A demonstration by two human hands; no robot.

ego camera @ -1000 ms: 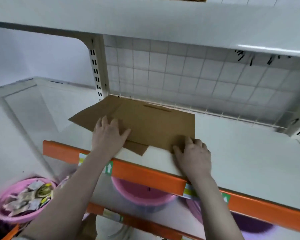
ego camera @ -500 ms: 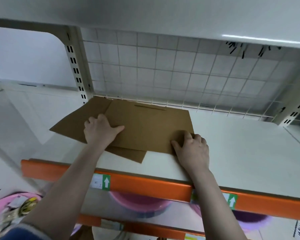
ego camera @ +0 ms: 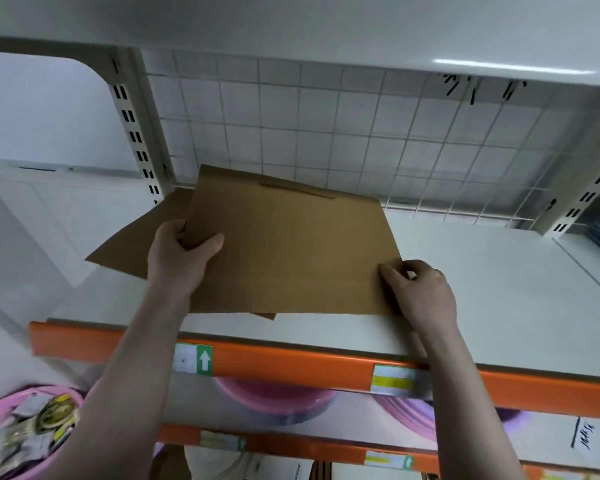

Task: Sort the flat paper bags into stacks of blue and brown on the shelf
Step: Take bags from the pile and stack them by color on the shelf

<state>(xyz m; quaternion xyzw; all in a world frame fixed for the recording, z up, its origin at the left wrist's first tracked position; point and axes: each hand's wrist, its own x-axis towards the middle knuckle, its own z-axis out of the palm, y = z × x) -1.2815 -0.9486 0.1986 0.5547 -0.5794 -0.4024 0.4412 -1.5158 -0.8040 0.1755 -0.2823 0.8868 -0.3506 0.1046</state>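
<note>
A flat brown paper bag (ego camera: pixel 291 251) is tilted up off the white shelf (ego camera: pixel 482 299), its far edge raised toward the wire grid. My left hand (ego camera: pixel 179 252) grips its left edge, thumb on top. My right hand (ego camera: pixel 420 292) pinches its near right corner. Under it lies a second brown paper bag (ego camera: pixel 132 244), flat on the shelf and skewed out to the left, with a corner showing below the top bag's near edge. No blue bag is clearly visible.
A wire grid back panel (ego camera: pixel 361 140) closes the shelf's rear, with slotted uprights (ego camera: pixel 136 133) at both sides. An orange front rail (ego camera: pixel 291 362) carries labels. Pink basins (ego camera: pixel 274 400) sit on the shelf below; another pink basin (ego camera: pixel 21 434) with packets is at lower left.
The hands went from pressing flat on the bags to gripping the top bag's left edge and right corner. That bag has lifted and shifted right, squarer to the shelf.
</note>
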